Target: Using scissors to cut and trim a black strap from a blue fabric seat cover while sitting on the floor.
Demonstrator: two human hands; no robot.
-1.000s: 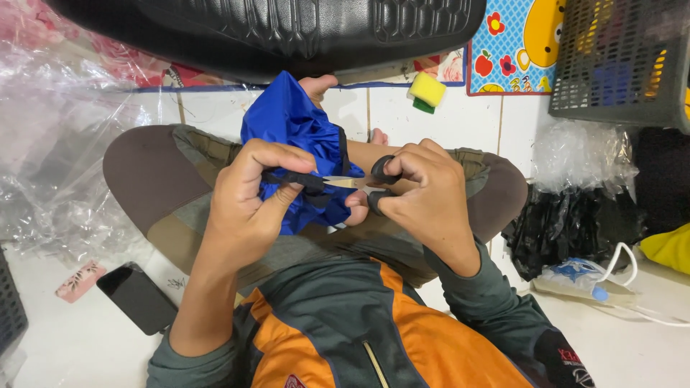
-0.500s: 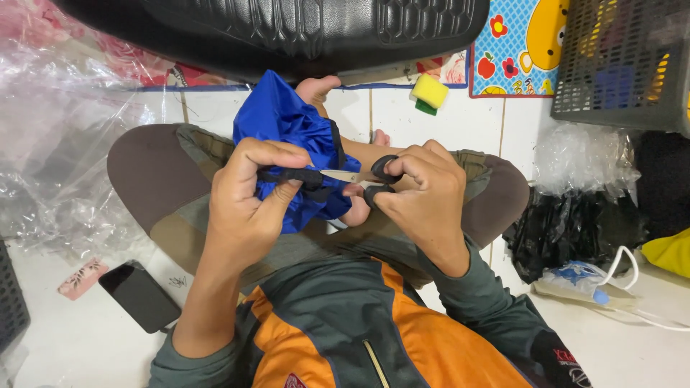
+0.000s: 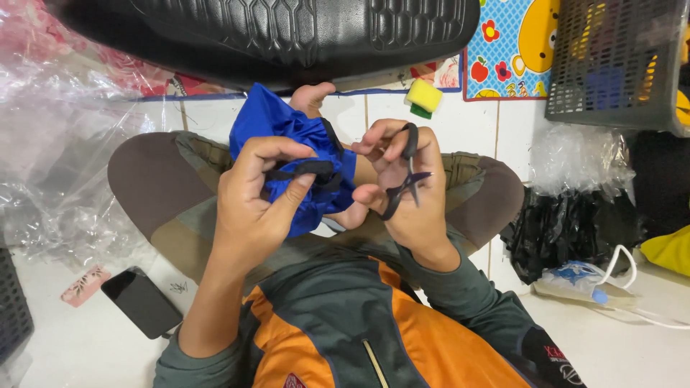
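Note:
I sit cross-legged on a white tiled floor. My left hand (image 3: 260, 192) pinches a black strap on a piece of blue fabric (image 3: 289, 138) bunched over my lap. My right hand (image 3: 408, 188) grips small black scissors (image 3: 405, 184), fingers through the handles, blades turned away from the fabric and pointing right. The two hands are a short distance apart. A bare foot shows just above the fabric.
A large black moulded seat (image 3: 287, 36) lies across the top. Crumpled clear plastic (image 3: 50, 144) fills the left. A dark phone (image 3: 140, 302) lies lower left. A yellow-green sponge (image 3: 424, 97), grey mesh basket (image 3: 618, 65), black bags (image 3: 568, 230) and white cable (image 3: 625, 287) sit right.
The scissors were at the black strap in my left hand. Now my right hand has pulled them back to the right and turned them away from the fabric.

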